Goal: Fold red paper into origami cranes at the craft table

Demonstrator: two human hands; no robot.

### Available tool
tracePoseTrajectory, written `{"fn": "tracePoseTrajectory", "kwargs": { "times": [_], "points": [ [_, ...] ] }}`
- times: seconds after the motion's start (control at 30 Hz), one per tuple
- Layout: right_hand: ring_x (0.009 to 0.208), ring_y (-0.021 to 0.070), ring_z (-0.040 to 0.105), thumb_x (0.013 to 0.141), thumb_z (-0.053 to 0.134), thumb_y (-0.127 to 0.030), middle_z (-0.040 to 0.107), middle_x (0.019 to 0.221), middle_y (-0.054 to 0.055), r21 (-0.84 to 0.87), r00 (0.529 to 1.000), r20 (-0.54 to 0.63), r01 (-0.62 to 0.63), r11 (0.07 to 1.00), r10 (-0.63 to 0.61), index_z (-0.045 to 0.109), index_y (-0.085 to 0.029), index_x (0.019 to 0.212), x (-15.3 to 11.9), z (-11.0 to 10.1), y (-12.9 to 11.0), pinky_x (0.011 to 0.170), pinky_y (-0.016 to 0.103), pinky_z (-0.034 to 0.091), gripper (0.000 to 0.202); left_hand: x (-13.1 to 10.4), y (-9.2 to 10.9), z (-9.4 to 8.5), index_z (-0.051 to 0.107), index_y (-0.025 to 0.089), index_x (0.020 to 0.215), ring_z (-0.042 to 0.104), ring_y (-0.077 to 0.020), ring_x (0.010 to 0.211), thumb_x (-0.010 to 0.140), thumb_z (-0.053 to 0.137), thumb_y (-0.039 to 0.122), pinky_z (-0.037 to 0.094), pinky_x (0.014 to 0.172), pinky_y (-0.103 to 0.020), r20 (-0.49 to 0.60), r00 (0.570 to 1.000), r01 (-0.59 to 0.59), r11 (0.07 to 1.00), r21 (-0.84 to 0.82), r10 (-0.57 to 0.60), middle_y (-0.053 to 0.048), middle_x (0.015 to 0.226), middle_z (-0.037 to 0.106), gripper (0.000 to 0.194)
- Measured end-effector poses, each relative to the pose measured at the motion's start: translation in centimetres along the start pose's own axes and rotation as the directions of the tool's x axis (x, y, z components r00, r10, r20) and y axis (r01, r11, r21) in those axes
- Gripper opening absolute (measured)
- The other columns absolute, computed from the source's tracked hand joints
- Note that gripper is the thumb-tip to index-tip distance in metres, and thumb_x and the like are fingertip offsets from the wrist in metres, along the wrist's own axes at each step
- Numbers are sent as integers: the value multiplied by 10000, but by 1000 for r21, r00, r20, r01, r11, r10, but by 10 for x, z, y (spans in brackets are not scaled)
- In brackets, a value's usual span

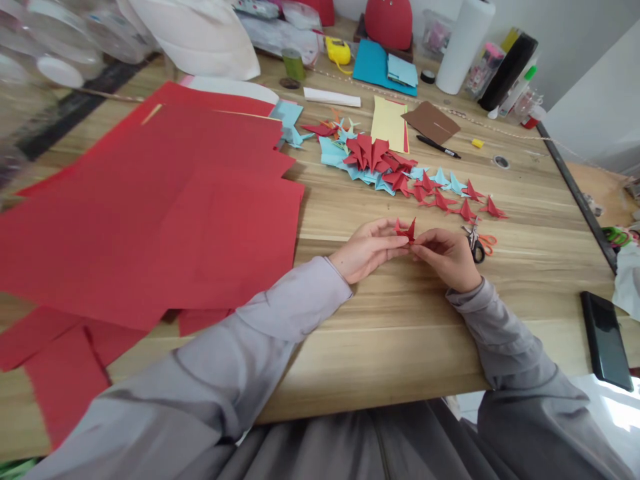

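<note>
A small folded red paper piece point(407, 230) is pinched between my two hands above the wooden table. My left hand point(369, 250) has its thumb and fingers closed on the left side of the piece. From the right, the thumb and forefinger of my right hand point(447, 255) pinch its lower edge. Beyond the hands lie folded red paper cranes point(442, 201) and light blue ones point(457, 185), beside a pile of red folded pieces point(367, 152). Black-handled scissors point(478, 249) and an orange-handled pair point(487, 243) lie just right of my right hand.
Large red paper sheets point(200, 220) cover the left side of the table point(385, 360). Farther back are yellow paper point(387, 123), brown paper point(431, 123), a black pen point(439, 147), a yellow tape measure point(339, 51) and a white roll point(465, 47). A phone point(606, 339) lies at the right.
</note>
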State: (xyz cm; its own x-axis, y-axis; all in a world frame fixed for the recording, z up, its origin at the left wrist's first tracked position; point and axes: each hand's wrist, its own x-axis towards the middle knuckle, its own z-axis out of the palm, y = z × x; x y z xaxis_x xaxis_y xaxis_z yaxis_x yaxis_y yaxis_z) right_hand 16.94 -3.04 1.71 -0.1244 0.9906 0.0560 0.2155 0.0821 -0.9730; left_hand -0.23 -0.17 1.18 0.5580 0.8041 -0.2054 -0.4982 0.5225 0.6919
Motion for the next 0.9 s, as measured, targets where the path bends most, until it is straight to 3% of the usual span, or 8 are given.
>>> {"fn": "tracePoseTrajectory", "kwargs": {
  "times": [0.13, 0.3, 0.5, 0.67, 0.9],
  "points": [
    [560, 120, 613, 656, 764, -393, 659, 628, 6, 34, 999, -15, -38, 999, 38, 657, -168, 732, 0, 1, -1, 562, 261, 514, 260, 2, -5, -1, 661, 109, 780, 648, -122, 761, 638, 745, 117, 515, 808, -298, -18, 999, -28, 998, 59, 29, -28, 811, 662, 165],
    [553, 111, 614, 623, 787, -351, 665, 632, 4, 96, 993, 1, -121, 988, 122, 666, -158, 697, 0, 3, -5, 564, 251, 517, 239, 5, -11, -3, 659, 120, 705, 604, -100, 680, 595, 772, 166, 494, 746, -278, -97, 985, -124, 979, 163, 141, -2, 700, 647, 164],
    [523, 101, 607, 594, 800, -329, 659, 600, -7, 181, 976, 30, -219, 959, 217, 669, -145, 669, -1, 8, -5, 557, 242, 514, 238, 6, -12, -5, 685, 147, 693, 566, -117, 718, 573, 785, 216, 440, 710, -256, -114, 925, -274, 844, 461, 362, -6, 739, 657, 171],
    [523, 113, 616, 574, 802, -313, 663, 574, -2, 208, 968, -9, -245, 947, 252, 665, -146, 648, -1, 10, -5, 547, 243, 508, 228, 5, -11, -4, 687, 153, 690, 581, -147, 800, 548, 800, 222, 435, 749, -274, -109, 916, -289, 823, 489, 386, -29, 816, 672, 195],
    [548, 126, 614, 597, 771, -279, 675, 585, 8, 110, 978, -95, -177, 978, 188, 671, -163, 632, -3, 12, -5, 561, 260, 511, 158, 3, -10, -1, 681, 156, 669, 594, -163, 818, 518, 812, 210, 450, 767, -296, -126, 910, -278, 807, 522, 394, -47, 880, 684, 207]
  ]
}}
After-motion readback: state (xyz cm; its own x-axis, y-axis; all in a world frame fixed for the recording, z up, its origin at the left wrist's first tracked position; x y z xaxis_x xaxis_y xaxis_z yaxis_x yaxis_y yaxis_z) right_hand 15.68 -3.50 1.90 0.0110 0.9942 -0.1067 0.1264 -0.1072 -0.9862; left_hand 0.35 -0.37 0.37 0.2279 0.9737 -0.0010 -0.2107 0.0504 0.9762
